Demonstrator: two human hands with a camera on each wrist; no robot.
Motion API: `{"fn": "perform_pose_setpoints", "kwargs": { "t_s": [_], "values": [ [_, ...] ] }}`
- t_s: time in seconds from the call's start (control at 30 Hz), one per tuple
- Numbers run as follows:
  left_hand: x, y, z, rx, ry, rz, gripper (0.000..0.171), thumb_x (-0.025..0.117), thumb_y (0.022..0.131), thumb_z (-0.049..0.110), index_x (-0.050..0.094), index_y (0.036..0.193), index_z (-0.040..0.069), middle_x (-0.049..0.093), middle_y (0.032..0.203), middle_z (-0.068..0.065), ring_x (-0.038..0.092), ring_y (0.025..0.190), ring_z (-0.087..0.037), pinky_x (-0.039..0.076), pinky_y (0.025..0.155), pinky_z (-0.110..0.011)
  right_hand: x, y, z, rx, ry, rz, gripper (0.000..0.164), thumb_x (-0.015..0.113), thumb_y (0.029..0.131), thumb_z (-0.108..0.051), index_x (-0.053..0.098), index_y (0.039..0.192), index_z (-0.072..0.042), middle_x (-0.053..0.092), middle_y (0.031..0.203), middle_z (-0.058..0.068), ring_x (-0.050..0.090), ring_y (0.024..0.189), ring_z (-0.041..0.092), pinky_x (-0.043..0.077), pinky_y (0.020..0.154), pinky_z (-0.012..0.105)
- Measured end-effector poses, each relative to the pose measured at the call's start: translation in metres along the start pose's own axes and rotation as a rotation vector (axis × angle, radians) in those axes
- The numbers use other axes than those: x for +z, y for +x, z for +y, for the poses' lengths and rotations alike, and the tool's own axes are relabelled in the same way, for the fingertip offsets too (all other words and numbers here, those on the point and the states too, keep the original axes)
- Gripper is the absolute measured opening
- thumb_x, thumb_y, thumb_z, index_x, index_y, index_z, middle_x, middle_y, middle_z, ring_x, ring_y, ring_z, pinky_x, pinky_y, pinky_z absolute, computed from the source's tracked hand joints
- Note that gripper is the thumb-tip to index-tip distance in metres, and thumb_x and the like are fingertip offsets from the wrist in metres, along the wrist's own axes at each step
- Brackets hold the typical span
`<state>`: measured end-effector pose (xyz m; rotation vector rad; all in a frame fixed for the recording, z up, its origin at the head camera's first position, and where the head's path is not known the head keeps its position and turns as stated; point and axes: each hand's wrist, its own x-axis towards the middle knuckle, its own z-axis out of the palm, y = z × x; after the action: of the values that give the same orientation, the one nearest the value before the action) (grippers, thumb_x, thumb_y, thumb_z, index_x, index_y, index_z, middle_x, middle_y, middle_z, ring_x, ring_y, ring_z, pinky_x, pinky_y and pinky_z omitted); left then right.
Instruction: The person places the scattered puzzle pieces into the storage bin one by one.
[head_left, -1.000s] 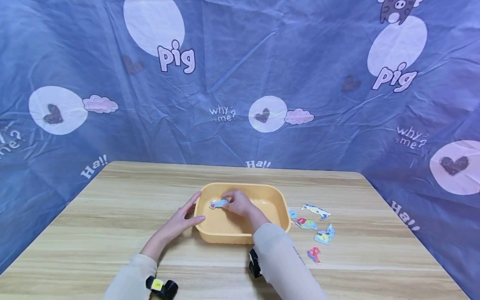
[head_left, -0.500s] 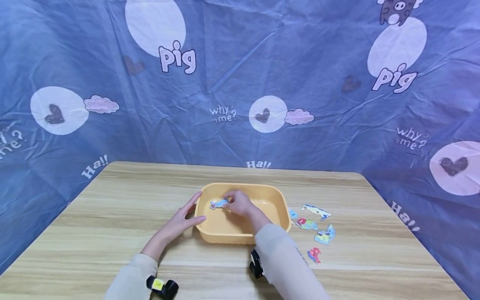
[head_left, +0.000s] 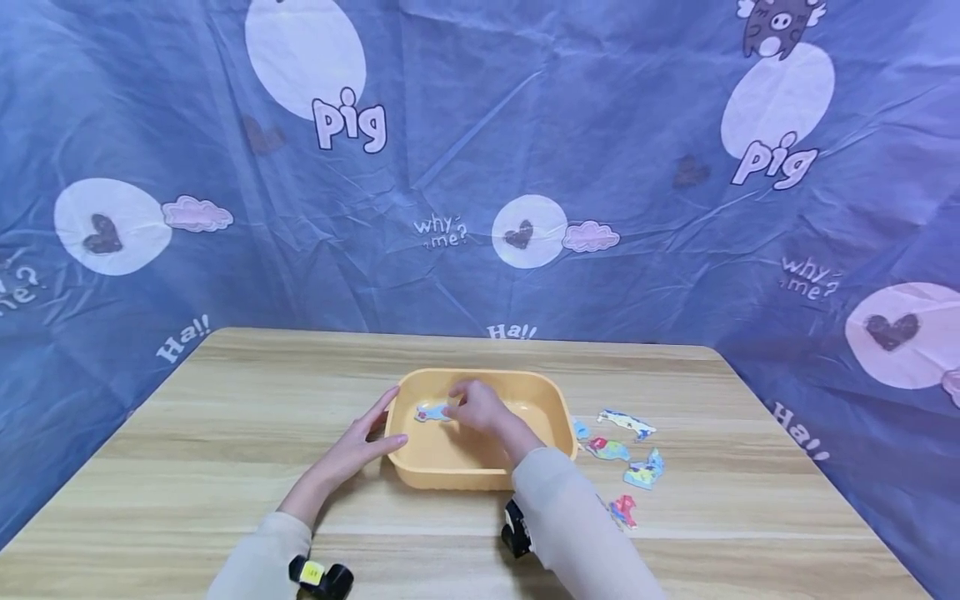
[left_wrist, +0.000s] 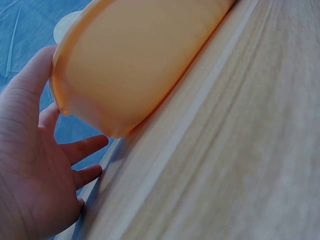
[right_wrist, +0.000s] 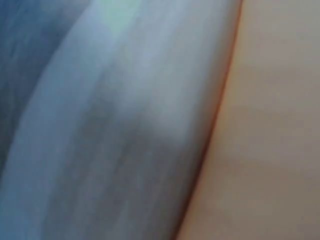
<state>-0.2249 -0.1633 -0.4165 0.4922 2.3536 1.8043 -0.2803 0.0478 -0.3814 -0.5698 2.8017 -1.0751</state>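
A yellow-orange plastic bin (head_left: 450, 477) stands on the table, a flat light-blue puzzle piece (head_left: 430, 413) with a red mark lying on its floor near the left end. My left hand (head_left: 352, 446) rests at the bin's left end, thumb at the rim and index finger at the far left corner; in the left wrist view its other fingers spread loosely beside the bin wall. Inside the bin, my right hand (head_left: 480, 406) has its bent thumb and index finger by the piece's right end, slightly apart. Whether they touch the piece is hard to tell. The right wrist view is blurred.
Several colourful puzzle pieces lie right of the bin: a long pale one (head_left: 627, 423), a red and green one (head_left: 606, 449), a yellow and blue one (head_left: 645, 470) and a red one (head_left: 623, 511). A blue printed cloth (head_left: 465, 167) hangs behind the wooden table (head_left: 240, 400).
My right fingers, earlier pinching the puzzle piece, have drawn back a little to the right, and the piece lies in the bin. The left hand stays. The head view has shifted slightly.
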Motion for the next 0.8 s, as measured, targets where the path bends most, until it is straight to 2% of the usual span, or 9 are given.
{"fn": "perform_pose_setpoints", "kwargs": {
  "t_s": [0.23, 0.43, 0.63, 0.8],
  "values": [
    [-0.002, -0.003, -0.004, -0.014, 0.013, 0.024, 0.073, 0.062, 0.079, 0.026, 0.02, 0.138, 0.025, 0.031, 0.132, -0.02, 0.028, 0.12, -0.03, 0.015, 0.097, -0.048, -0.015, -0.002, -0.009, -0.051, -0.009, 0.001, 0.034, 0.063, 0.077, -0.013, 0.057, 0.105, 0.006, 0.06, 0.084, 0.014, 0.055, 0.078, 0.022, 0.044, 0.065, 0.027],
    [-0.002, -0.004, -0.004, -0.029, 0.029, 0.031, 0.073, 0.062, 0.079, 0.028, 0.019, 0.138, 0.027, 0.03, 0.133, -0.018, 0.027, 0.121, -0.03, 0.013, 0.097, -0.05, -0.035, -0.006, -0.015, -0.072, 0.04, -0.008, 0.037, 0.063, 0.077, -0.013, 0.055, 0.108, 0.008, 0.062, 0.083, 0.015, 0.057, 0.075, 0.022, 0.046, 0.062, 0.026],
    [-0.001, -0.003, -0.003, -0.037, 0.039, 0.034, 0.072, 0.061, 0.08, 0.026, 0.019, 0.138, 0.029, 0.029, 0.134, -0.016, 0.027, 0.121, -0.03, 0.013, 0.096, -0.051, -0.057, -0.013, -0.016, -0.105, -0.017, -0.008, 0.038, 0.063, 0.078, -0.015, 0.055, 0.109, 0.005, 0.061, 0.081, 0.011, 0.057, 0.071, 0.018, 0.045, 0.061, 0.026],
    [0.002, -0.001, -0.001, 0.007, 0.069, 0.032, 0.073, 0.061, 0.079, 0.028, 0.019, 0.138, 0.025, 0.034, 0.13, -0.02, 0.031, 0.118, -0.031, 0.017, 0.095, -0.052, -0.074, -0.022, -0.014, -0.13, -0.016, 0.003, 0.037, 0.063, 0.077, -0.015, 0.056, 0.108, 0.004, 0.06, 0.085, 0.011, 0.056, 0.076, 0.019, 0.045, 0.067, 0.028]
  ]
}}
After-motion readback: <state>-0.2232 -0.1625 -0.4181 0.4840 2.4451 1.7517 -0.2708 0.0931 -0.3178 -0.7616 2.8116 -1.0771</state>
